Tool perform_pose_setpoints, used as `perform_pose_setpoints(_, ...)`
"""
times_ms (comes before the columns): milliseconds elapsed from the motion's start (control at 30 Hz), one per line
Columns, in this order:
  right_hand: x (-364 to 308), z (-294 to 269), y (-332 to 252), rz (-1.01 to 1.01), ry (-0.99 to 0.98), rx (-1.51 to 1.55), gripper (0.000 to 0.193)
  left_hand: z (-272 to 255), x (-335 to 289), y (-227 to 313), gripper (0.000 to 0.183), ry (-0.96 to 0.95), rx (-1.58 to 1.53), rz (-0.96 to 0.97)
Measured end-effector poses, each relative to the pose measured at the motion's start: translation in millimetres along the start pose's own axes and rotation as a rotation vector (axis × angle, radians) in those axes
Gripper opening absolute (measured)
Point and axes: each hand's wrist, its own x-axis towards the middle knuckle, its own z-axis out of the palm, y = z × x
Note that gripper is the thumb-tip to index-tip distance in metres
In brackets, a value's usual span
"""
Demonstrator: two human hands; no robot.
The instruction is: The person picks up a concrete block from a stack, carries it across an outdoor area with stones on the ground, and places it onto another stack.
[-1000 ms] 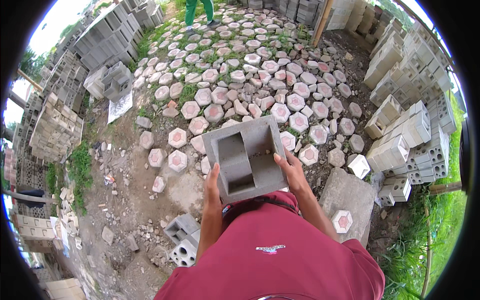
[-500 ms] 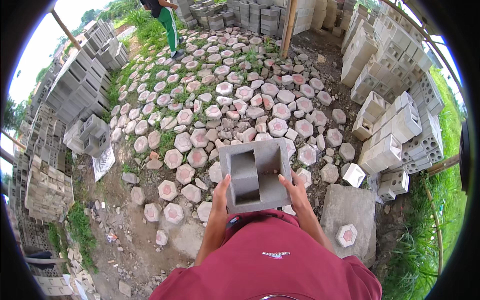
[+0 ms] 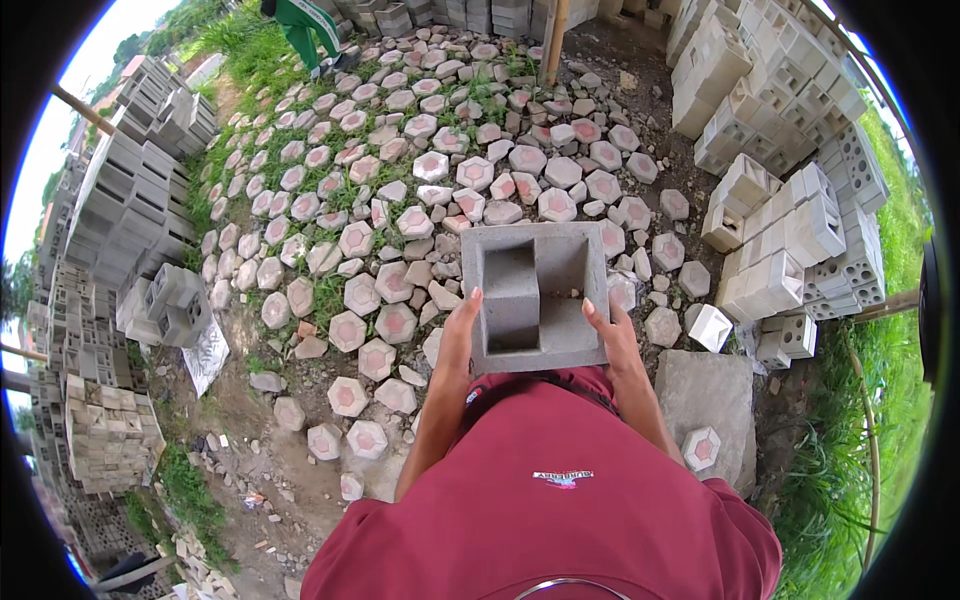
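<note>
A grey hollow concrete block [image 3: 536, 362] is held in front of my body, its two square cavities facing up toward me. My left hand [image 3: 458, 340] grips its left side with the thumb on the upper rim. On the opposite side, my right hand [image 3: 616, 345] clasps the wall, thumb likewise over the rim. Most of my fingers are hidden behind the block. Small crumbs lie inside the right cavity. Beneath the block spread hexagonal pavers [image 3: 395, 323] with pinkish centres, set loosely in soil and grass.
Stacked blocks [image 3: 130, 200] line the left side, and more block stacks [image 3: 770, 240] rise on the right. A wooden post [image 3: 553, 45] stands at the back. A concrete slab [image 3: 705, 400] lies at right, bearing one paver. Another person in green trousers [image 3: 305, 28] bends down far left.
The block and both my hands sit slightly higher and further right in view, still gripping. The scene has shifted with my head. The distant person has gone from standing to bending over.
</note>
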Motion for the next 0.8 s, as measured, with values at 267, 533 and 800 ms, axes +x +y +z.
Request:
perform_pose_setpoints(267, 94.3, 25.2, -33.3, -0.063, -0.111, -0.045, 0.084, 12.7, 58.3, 56.9, 0.059, 0.105, 0.096, 0.124)
perform_pose_setpoints(533, 212.9, 48.9, -82.0, -0.01, -0.146, -0.019, 0.086, 38.4, 160.8, 115.0, 0.064, 0.151, 0.12, 0.021)
perform_pose_setpoints(800, 362.1, 56.6, -145.7, 0.098, -0.139, 0.03, 0.081, 76.5, 313.2, 173.1, 0.054, 0.138, 0.131, -0.121)
